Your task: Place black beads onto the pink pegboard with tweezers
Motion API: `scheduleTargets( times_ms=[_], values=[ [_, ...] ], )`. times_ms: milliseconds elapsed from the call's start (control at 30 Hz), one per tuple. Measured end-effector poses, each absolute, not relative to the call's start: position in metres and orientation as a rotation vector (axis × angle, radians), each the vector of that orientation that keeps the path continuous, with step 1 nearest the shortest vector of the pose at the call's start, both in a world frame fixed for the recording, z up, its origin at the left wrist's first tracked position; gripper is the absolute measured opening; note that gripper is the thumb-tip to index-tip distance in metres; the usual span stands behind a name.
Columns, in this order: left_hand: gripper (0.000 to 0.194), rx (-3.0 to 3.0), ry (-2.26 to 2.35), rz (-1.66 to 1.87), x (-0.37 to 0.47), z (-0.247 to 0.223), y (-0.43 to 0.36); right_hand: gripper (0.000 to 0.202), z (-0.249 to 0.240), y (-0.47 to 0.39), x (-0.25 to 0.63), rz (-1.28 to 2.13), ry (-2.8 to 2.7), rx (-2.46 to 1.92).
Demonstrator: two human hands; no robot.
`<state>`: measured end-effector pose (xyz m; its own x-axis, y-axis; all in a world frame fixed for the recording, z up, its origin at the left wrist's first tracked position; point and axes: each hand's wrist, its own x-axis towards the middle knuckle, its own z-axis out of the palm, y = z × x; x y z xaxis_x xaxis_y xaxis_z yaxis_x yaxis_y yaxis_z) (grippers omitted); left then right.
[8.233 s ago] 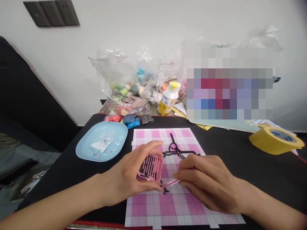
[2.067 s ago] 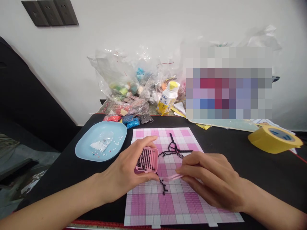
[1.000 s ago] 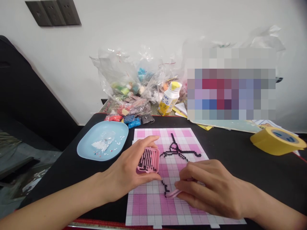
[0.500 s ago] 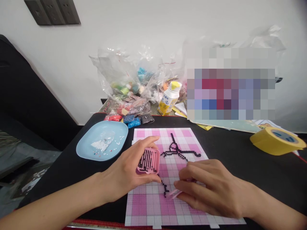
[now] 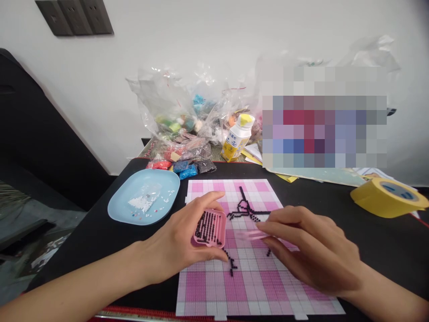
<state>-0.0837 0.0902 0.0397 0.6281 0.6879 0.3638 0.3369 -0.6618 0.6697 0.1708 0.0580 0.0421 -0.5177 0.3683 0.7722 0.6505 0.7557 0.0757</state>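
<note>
My left hand (image 5: 177, 237) grips a small pink ridged tray (image 5: 210, 228) holding rows of black beads, over the left part of a pink-and-white checked pegboard (image 5: 224, 293). Pink tweezers (image 5: 253, 235) are pinched between the thumb and fingers of my right hand (image 5: 304, 250); their tips, blurred, point left toward the tray. Black beads (image 5: 246, 208) form thin branching lines on the upper board. Another short line of black beads (image 5: 232, 266) lies below the tray, and a few more show beside my right hand, which covers part of the board.
A blue plate (image 5: 117, 210) with white beads and a small clear bag is at the left. Bagged beads (image 5: 189, 171) and a yellow-white bottle (image 5: 237, 137) stand behind the board. Yellow tape (image 5: 372, 201) lies at the right. A blurred-out area covers the back right.
My right hand has risen from the lower bead line and moved up and right, tweezers still in it. More of the lower board shows. The tray has shifted slightly right and down.
</note>
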Motion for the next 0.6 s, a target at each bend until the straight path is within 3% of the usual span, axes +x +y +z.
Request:
scheduleTargets(
  times_ms=[600],
  values=[
    [0.097, 2.287, 0.592, 0.737, -0.0817, 0.0394, 0.0889, 0.023, 0.0350, 0.0625, 0.1687, -0.295, -2.366, -0.694]
  ],
)
